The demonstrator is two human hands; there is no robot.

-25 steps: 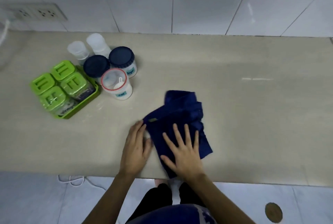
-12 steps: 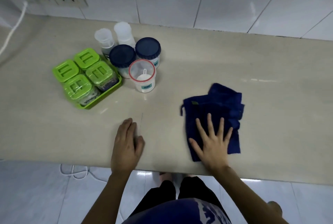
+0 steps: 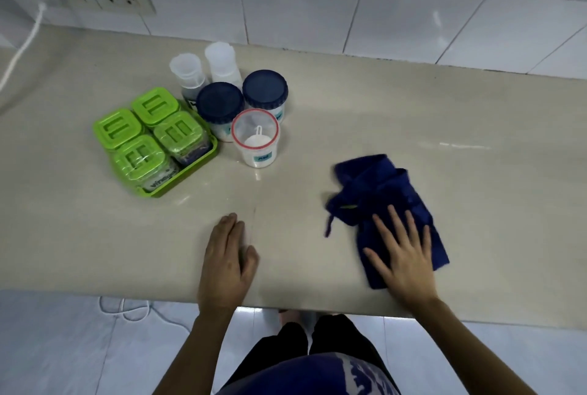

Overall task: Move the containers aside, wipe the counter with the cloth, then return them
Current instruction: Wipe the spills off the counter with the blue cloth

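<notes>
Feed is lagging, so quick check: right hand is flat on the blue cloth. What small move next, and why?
Probably sweep the cloth rightward: the right hand presses flat on it, the containers stand grouped to the left, and bare counter lies beyond.

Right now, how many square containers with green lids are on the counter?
4 square green-lidded containers, packed two by two in the green plastic tray on the beige counter's left side: far, left, right, near. None looks hidden.
</notes>
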